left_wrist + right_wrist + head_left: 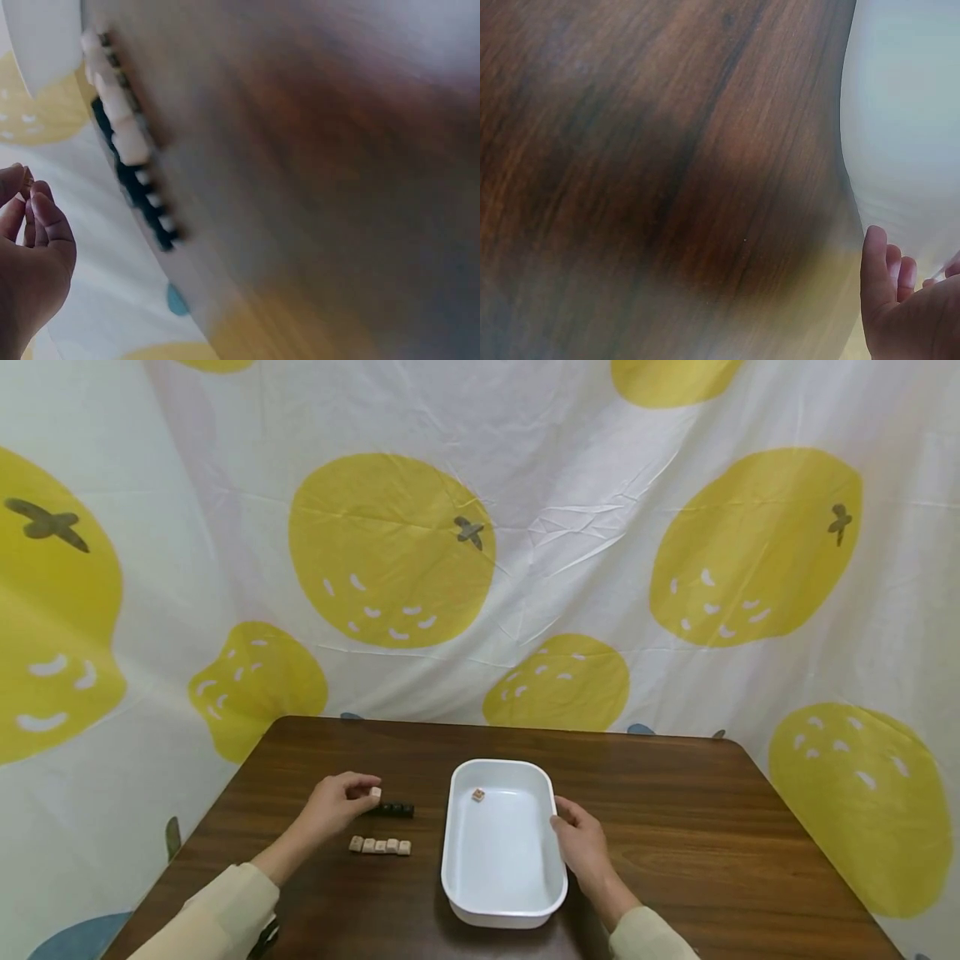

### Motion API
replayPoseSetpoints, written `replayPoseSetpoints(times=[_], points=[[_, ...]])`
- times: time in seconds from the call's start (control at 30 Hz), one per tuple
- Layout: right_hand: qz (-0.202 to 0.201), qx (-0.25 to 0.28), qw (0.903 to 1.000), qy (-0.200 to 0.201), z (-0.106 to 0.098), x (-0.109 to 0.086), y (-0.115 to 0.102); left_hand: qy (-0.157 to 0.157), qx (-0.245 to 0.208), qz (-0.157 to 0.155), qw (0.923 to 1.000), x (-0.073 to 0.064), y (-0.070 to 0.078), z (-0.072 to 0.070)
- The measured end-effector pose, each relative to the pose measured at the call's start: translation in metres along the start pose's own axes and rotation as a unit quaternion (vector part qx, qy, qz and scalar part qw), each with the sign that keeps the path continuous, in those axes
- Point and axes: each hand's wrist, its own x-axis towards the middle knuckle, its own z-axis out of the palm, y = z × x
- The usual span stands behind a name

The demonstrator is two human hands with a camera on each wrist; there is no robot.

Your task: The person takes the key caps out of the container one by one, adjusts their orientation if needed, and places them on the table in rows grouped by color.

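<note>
Between thumb and fingertips, my left hand [337, 803] pinches a small beige cube [376, 793] just above the left end of a row of black cubes [397, 810]. Nearer to me lies a row of several beige cubes [381, 846], some with faint marks on top. The left wrist view shows both rows blurred, with the pinched cube [28, 181] mostly hidden by fingers. My right hand [583, 843] grips the right wall of a white rectangular tray [504, 868], thumb at the rim and fingers outside. One beige cube [478, 795] lies inside, toward the tray's far left corner.
The dark wooden table [675, 827] has its far edge against a hanging cloth [570, 568] printed with lemons. A dark object [266, 935] shows partly beside the left sleeve [225, 910]. The tray stands right of both cube rows.
</note>
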Motion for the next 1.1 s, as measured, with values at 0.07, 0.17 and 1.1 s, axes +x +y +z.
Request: replayPoseSetpoints(times=[0.07,0.17,1.1], points=[[0.002,-0.002,1.0000,-0.001,0.000,0.000,-0.001,0.005,0.003,-0.006,1.0000,-0.006,-0.006,-0.005],[0.006,-0.003,1.0000,-0.006,-0.001,0.000,-0.002,0.004,0.015,-0.013,0.9998,-0.014,-0.014,-0.013],[0.007,-0.004,0.9999,-0.008,-0.001,-0.002,-0.003,-0.081,0.038,0.022,0.9957,-0.036,-0.058,-0.017]])
